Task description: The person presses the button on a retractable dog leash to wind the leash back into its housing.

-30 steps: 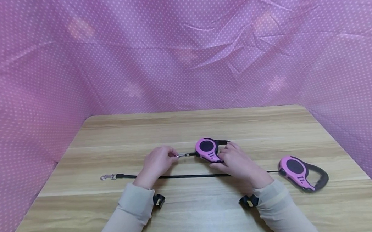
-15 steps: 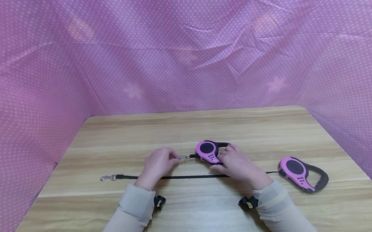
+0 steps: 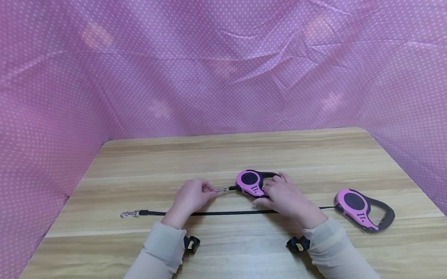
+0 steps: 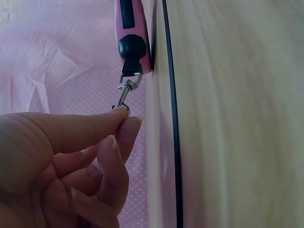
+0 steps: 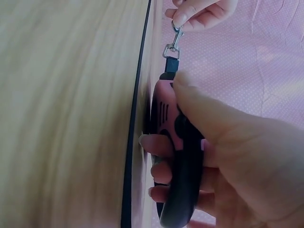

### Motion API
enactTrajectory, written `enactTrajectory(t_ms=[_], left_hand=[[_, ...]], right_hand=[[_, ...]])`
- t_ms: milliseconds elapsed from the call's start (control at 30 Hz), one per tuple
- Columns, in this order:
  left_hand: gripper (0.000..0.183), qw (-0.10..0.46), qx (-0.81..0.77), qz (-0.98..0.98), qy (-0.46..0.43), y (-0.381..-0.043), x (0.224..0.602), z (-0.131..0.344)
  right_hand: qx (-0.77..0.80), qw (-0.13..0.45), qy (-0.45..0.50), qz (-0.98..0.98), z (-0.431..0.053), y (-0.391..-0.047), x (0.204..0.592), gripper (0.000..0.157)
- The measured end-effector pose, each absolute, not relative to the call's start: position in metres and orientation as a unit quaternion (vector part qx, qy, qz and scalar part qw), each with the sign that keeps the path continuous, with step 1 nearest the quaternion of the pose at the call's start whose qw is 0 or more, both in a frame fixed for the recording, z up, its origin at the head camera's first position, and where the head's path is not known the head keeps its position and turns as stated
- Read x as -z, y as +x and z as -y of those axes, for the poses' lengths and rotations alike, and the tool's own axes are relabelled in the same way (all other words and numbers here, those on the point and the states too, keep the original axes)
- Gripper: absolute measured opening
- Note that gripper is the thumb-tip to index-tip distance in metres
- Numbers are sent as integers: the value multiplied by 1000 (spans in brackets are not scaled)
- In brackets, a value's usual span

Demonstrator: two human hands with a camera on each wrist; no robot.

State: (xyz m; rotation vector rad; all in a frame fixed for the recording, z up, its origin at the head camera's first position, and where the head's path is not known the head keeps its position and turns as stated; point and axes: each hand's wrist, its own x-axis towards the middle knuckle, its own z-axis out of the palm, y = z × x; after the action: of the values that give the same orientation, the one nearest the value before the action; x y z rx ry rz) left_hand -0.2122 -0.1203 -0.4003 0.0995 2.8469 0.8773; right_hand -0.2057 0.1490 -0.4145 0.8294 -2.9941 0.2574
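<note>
A pink and black retractable dog leash point(image 3: 250, 179) is held between my two hands near the middle of the table. My left hand point(image 3: 191, 196) pinches the end of its silver snap hook point(image 4: 124, 92) between thumb and index finger. A short black strap point(image 5: 172, 64) joins the hook to the casing. My right hand point(image 3: 285, 197) grips the leash by its black loop handle point(image 5: 184, 183), fingers through the loop. In the right wrist view the thumb lies along the casing's upper side.
A second pink leash point(image 3: 352, 204) lies at the right on the wooden table point(image 3: 231, 262). Its black tape point(image 3: 232, 213) runs left beneath both wrists to a snap hook point(image 3: 130, 214). Pink dotted cloth point(image 3: 219, 71) surrounds the table's back and sides.
Both hands and the held leash have shifted slightly toward me and a little to the right. The second leash stays where it was.
</note>
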Motion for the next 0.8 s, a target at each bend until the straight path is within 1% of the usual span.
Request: enactTrajectory(t_ms=[100,300,533,800], left_hand=[[14,89,-318,-944,27,-213,402,123],[14,90,-327,-940,25,-215,402,124],[13,93,-332,-939,19,-215,403,125],[11,84,-329,-940,20,-215,403,125]], right_hand=[[-83,21,259,962,-149,-206,414,46],[-99,15,250,963,-149,-205,414,42],[-112,37,275,954,-150,-206,417,42],[-143,26,274,951,-152,-208,419,41]])
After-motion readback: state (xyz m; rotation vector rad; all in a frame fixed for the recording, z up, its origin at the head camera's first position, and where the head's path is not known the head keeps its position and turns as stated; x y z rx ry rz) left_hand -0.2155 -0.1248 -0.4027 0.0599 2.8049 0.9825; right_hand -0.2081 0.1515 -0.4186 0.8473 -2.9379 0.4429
